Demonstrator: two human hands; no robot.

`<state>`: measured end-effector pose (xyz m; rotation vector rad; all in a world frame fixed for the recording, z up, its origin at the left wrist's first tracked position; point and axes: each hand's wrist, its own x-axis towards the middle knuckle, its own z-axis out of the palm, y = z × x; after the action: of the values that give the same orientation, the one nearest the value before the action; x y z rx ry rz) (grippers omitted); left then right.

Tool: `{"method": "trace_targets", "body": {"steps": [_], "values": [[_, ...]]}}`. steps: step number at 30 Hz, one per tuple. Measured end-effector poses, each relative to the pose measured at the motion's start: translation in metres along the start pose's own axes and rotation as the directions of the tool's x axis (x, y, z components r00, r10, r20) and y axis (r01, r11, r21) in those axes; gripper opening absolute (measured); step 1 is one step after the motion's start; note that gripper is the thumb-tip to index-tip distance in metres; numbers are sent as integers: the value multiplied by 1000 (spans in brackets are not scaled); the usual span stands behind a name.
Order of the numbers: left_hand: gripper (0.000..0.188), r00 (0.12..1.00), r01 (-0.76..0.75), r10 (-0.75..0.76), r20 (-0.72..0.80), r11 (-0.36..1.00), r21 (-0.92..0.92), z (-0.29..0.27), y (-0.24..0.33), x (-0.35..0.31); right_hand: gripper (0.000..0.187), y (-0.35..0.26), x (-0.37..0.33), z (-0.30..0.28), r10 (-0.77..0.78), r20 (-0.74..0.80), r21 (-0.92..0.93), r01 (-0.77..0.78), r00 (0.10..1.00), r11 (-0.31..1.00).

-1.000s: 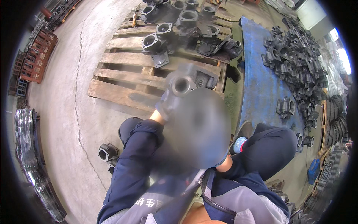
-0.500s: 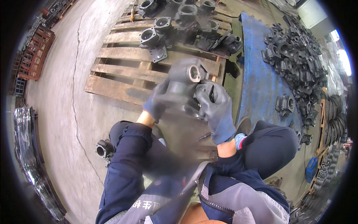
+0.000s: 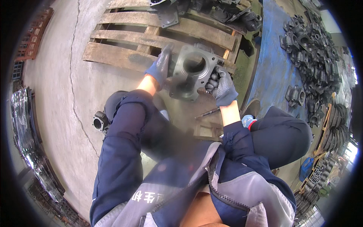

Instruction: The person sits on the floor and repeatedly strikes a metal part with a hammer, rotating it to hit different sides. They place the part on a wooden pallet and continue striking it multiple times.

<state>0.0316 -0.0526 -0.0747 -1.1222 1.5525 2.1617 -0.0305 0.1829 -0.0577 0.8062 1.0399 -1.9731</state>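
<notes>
A dark grey cast-metal housing [image 3: 183,81] is held up in front of me, its square flange with a round bore and corner holes turned up toward me. My left hand [image 3: 162,67], in a grey-and-blue work glove, lies along the housing's left side with its fingers pointing away. At the flange's right edge, my gloved right hand [image 3: 224,87] has its fingers curled against the metal. The far side and underside of the housing are hidden. Below my right hand lies a thin dark rod-like tool [image 3: 207,113].
A wooden pallet [image 3: 113,53] bearing several similar castings [image 3: 168,18] stands ahead. On the right, a blue sheet [image 3: 269,64] lies beside a heap of castings [image 3: 312,64]. Another casting [image 3: 100,121] sits on the floor by my left knee. Wrapped metal stock [image 3: 28,140] lies far left.
The housing has been turned so its flange and large bore face me instead of its side port. My left hand's fingers have straightened along it. The view has shifted forward-down, so the pallet appears higher.
</notes>
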Motion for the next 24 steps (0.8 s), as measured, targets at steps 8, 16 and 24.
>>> {"method": "trace_targets", "body": {"steps": [8, 16, 24], "values": [[77, 917, -362, 370, 149, 615, 701, -13, -48, 28, 21, 60, 73, -57, 96, -165, 102, -80, 982, 992], [66, 996, 29, -36, 88, 996, 83, -27, -47, 72, 23, 82, 87, -65, 82, -114, 197, -59, 990, 979], [71, 999, 41, 0, -52, 630, 776, -28, -20, 6, 42, 12, 57, -28, -747, 230, -972, 180, 624, -149]]}}
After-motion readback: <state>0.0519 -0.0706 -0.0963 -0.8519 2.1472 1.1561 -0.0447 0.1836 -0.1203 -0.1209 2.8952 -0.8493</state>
